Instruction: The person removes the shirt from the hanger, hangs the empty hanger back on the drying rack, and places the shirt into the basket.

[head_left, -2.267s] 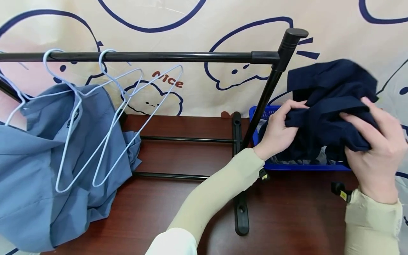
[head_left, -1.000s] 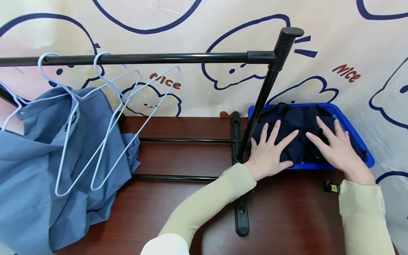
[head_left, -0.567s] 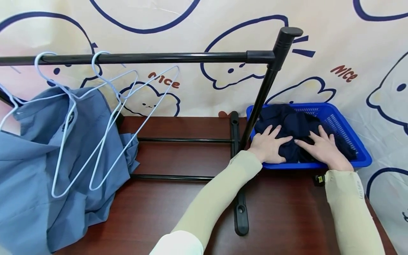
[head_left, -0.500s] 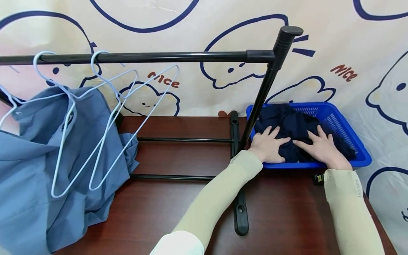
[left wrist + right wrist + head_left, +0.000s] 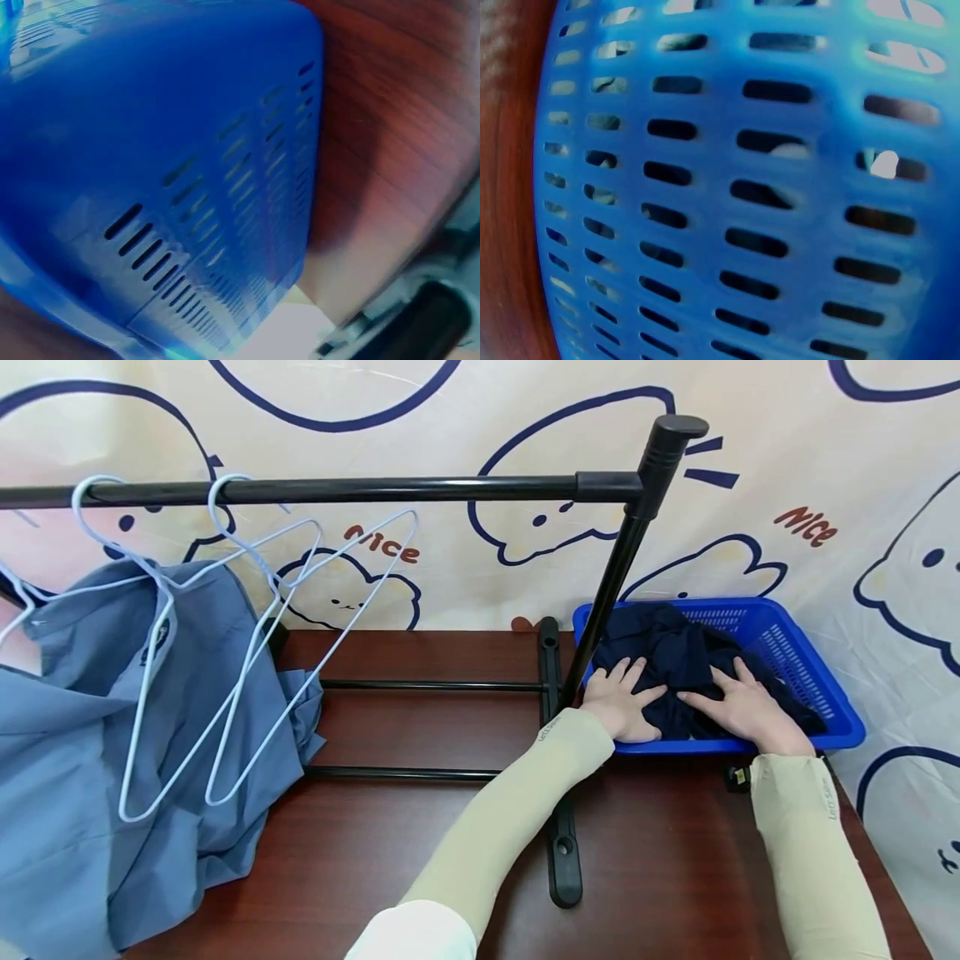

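Note:
Dark navy cloth lies bunched in a blue plastic basket at the right of the head view. My left hand rests on the cloth's left side with fingers spread. On its right side my right hand presses down, fingers also spread. Neither hand grips anything. Each wrist view is filled by the slotted basket wall, and no hand shows in either. Through the slots of the basket side pale and dark patches are visible in the right wrist view.
A black rack's top bar carries pale blue hangers at the left. A blue-grey garment hangs there. The rack's upright post stands in front of the basket's left end. Below is a dark wooden table.
The navy cloth, earlier held up above the basket by both hands, now lies inside it. Both hands opened onto it and pushed it down and leftward, uncovering the basket's right end.

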